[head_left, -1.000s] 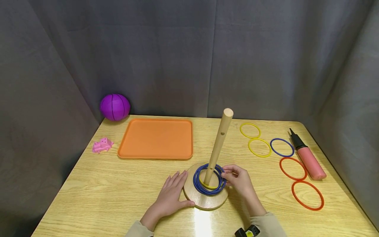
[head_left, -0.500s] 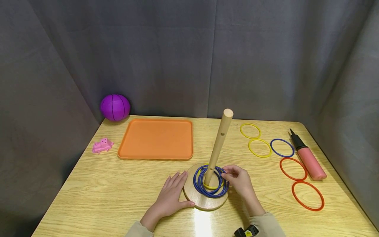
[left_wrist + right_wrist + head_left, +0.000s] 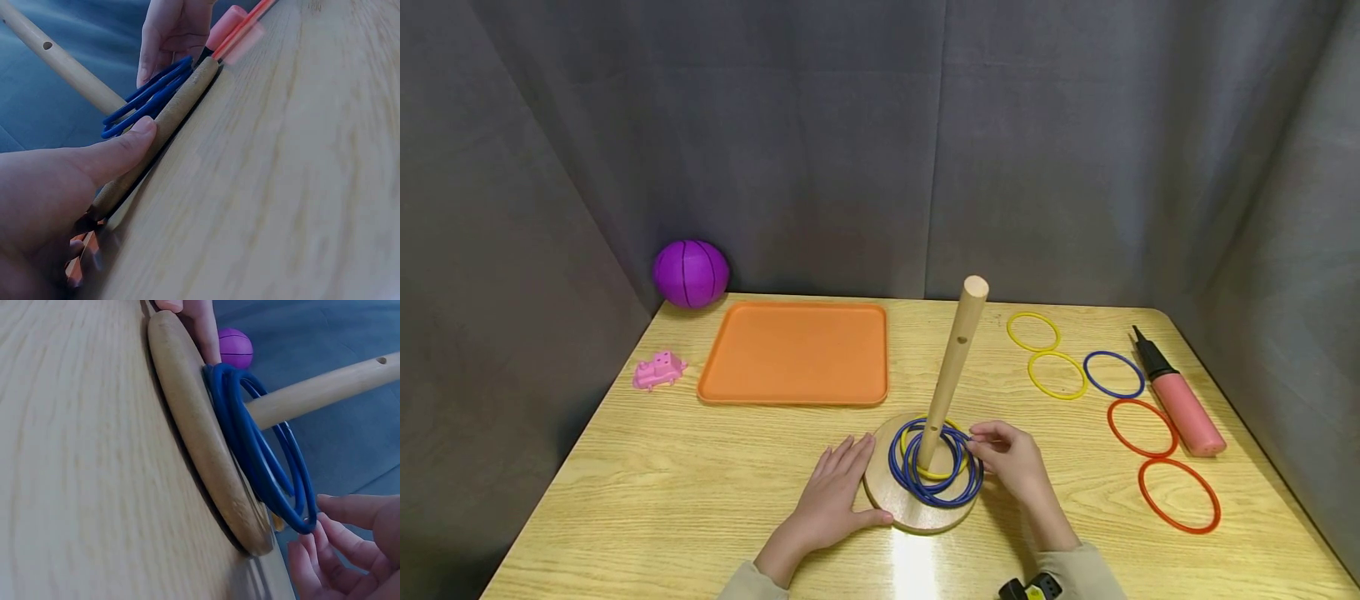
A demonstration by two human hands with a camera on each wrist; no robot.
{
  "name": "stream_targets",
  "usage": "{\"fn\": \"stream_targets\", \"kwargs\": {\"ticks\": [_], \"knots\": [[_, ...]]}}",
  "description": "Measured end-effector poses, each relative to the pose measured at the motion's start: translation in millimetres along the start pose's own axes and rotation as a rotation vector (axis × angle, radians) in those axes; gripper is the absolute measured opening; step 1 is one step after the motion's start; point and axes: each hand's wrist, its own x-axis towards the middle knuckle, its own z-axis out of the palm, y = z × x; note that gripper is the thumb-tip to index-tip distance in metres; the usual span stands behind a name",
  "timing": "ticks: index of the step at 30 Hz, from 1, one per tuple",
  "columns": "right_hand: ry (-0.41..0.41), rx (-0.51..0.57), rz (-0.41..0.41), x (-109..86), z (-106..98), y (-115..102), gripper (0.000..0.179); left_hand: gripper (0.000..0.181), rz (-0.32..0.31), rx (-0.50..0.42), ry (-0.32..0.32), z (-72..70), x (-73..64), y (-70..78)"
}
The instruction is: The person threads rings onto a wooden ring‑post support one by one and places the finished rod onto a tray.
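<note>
A wooden post (image 3: 952, 367) rises from a round wooden base (image 3: 917, 520) in the head view. Several blue rings (image 3: 942, 503) and a yellow ring (image 3: 936, 477) lie loosely around its foot. My left hand (image 3: 835, 493) rests against the base's left side with straight fingers. Its thumb (image 3: 134, 134) lies on the rim in the left wrist view. On the other side, my right hand (image 3: 1013, 462) pinches the edge of a blue ring between thumb and fingers. The right wrist view shows this blue ring (image 3: 306, 522) tilted, its pinched edge raised off the base.
On the right lie two yellow rings (image 3: 1058, 396), a blue ring (image 3: 1114, 393), two red rings (image 3: 1180, 527) and a pink hand pump (image 3: 1191, 417). An orange tray (image 3: 793, 354), a purple ball (image 3: 691, 275) and a pink toy (image 3: 658, 369) stand at the left.
The pinched blue ring has shifted right and toward the front with my right hand, spreading the blue rings apart. More of the yellow ring shows. My left hand stays in place.
</note>
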Motion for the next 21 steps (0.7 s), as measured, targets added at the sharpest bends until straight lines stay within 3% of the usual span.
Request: {"fn": "stream_targets", "kwargs": {"ticks": [5,10,21], "knots": [[-0.017,0.017,0.020,0.5,-15.3,0.0,0.027,0.107,0.002,-0.007,0.003,0.0,-0.1,0.3],[-0.013,0.028,0.018,4.2,-44.4,-0.6,0.034,0.107,0.005,-0.010,0.003,0.0,0.4,0.2],[0.073,-0.014,-0.081,11.5,-105.2,12.1,0.040,0.107,0.004,0.005,-0.001,2.1,0.8,-1.8]]}}
